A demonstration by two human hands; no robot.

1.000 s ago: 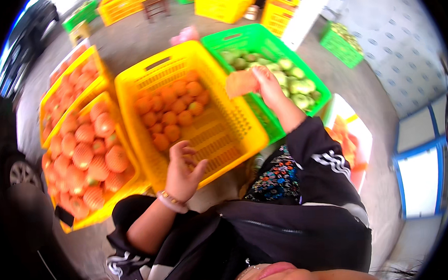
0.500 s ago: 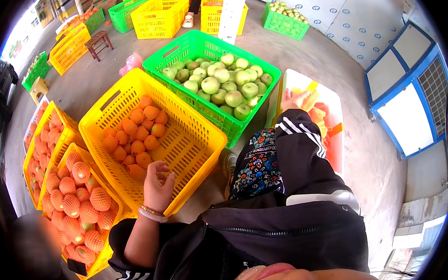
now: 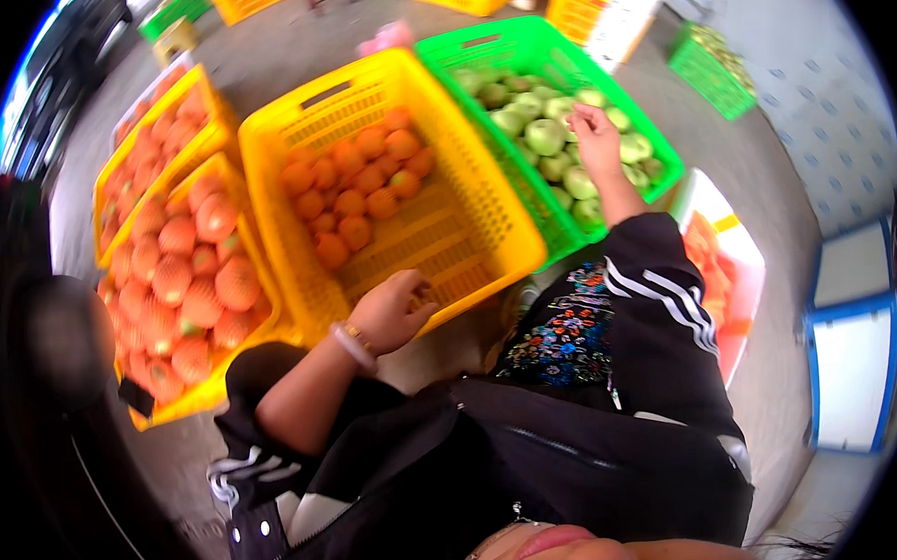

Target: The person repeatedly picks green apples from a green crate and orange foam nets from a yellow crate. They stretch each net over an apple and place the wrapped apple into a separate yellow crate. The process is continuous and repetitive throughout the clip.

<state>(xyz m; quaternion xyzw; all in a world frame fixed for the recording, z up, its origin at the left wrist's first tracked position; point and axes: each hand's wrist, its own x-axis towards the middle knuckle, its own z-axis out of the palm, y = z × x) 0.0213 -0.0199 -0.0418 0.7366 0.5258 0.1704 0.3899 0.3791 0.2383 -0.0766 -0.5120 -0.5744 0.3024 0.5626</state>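
Note:
My left hand (image 3: pixel 395 310) is over the near edge of a large yellow crate (image 3: pixel 484 178), its fingers loosely bent and apart, with nothing in them. Inside that crate lie several apples in orange foam nets (image 3: pixel 349 184), gathered toward its far left side. To the right, a bright green crate (image 3: pixel 652 131) is filled with bare green apples (image 3: pixel 545 138). Over these apples hovers my right hand (image 3: pixel 594 128), slightly blurred, its fingers spread a little and nothing visible in them. Whether its fingertips touch an apple is hard to see.
Smaller yellow crates of netted apples (image 3: pixel 183 282) stand at my left. On my right is a white box (image 3: pixel 743 267) with orange foam nets (image 3: pixel 706 259). Farther off are another green crate (image 3: pixel 715 68), a white post (image 3: pixel 629 17) and a blue-framed cabinet (image 3: pixel 855 362).
My right hand has left the white box and moved left over the green apples. The left hand stays near the yellow crate's edge. The view has turned left.

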